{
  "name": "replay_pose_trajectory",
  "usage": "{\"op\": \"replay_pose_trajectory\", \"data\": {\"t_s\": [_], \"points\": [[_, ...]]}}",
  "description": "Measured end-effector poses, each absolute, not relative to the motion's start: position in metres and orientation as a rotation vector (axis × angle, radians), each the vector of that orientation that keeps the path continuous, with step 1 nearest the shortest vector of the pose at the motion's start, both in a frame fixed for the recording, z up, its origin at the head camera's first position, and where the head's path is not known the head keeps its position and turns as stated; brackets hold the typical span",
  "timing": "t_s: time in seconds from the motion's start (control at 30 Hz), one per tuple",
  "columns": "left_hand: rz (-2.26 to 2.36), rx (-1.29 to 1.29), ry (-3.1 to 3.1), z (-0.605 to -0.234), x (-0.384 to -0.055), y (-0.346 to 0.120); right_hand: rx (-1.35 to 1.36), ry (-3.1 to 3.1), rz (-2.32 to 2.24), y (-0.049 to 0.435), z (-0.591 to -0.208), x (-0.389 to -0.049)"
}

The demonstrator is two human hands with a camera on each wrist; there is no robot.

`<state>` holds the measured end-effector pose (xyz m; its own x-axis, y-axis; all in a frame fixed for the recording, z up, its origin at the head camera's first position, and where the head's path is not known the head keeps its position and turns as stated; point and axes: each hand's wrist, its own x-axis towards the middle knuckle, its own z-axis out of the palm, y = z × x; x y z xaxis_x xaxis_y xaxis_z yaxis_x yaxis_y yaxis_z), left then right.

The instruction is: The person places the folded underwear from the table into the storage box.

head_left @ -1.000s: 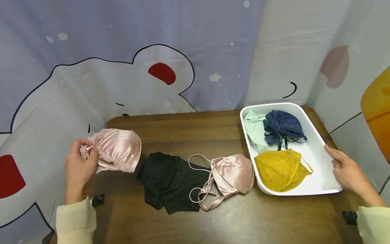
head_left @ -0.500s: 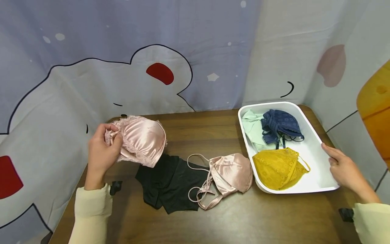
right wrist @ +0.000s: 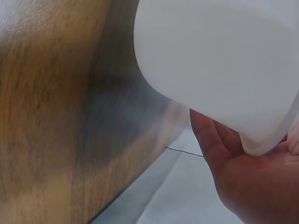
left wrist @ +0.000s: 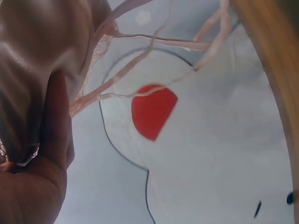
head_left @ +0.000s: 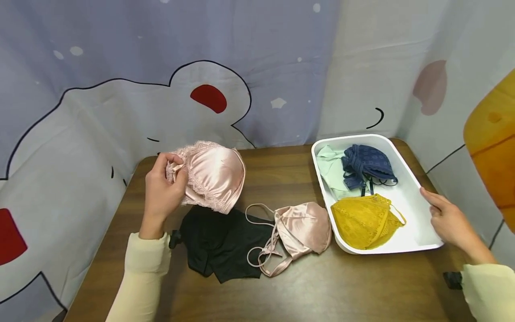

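Observation:
In the head view my left hand (head_left: pixel 165 192) pinches the lace edge of a pink satin bra (head_left: pixel 217 172), held up above the table. Its thin straps (left wrist: pixel 135 60) dangle in the left wrist view. At the right, my right hand (head_left: pixel 452 223) grips the rim of a white tray (head_left: pixel 426 243), with fingers against the outer wall in the right wrist view. Inside the tray lie a mustard-yellow lace bra (head_left: pixel 364 221), a navy bra (head_left: pixel 370 163) and a pale green garment (head_left: pixel 331 172). A second pink satin bra (head_left: pixel 307 226) rests beside the tray, its straps over a black garment (head_left: pixel 225 246).
The wooden table (head_left: pixel 322 290) has a printed curtain (head_left: pixel 281 58) behind it and along both sides. The tray stands near the table's right edge.
My left hand has carried the pink satin bra to the right and slightly up, now over the upper edge of the black garment. My right hand keeps its grip on the tray.

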<state>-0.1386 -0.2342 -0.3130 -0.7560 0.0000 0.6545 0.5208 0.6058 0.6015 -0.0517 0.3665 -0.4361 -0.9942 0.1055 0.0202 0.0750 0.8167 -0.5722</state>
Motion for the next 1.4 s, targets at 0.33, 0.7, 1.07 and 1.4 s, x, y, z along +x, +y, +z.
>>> {"op": "replay_pose_trajectory", "data": {"t_s": [0.33,0.7,1.07,1.4], "points": [[-1.274,-0.582,-2.129,-0.298,-0.132,-0.183,-0.173,-2.952,0.936,0.364,-0.436,-0.052],[-1.439,-0.710,-2.083,-0.304,-0.135,-0.141,-0.194,-2.941,0.947,0.365,-0.439,-0.050],[-1.521,-0.809,-2.045,-0.307,-0.138,-0.102,-0.179,-2.941,0.960,0.363,-0.439,-0.050],[-1.576,-0.855,-2.048,-0.344,-0.159,-0.063,-0.183,-2.939,0.950,0.364,-0.436,-0.053]]}}
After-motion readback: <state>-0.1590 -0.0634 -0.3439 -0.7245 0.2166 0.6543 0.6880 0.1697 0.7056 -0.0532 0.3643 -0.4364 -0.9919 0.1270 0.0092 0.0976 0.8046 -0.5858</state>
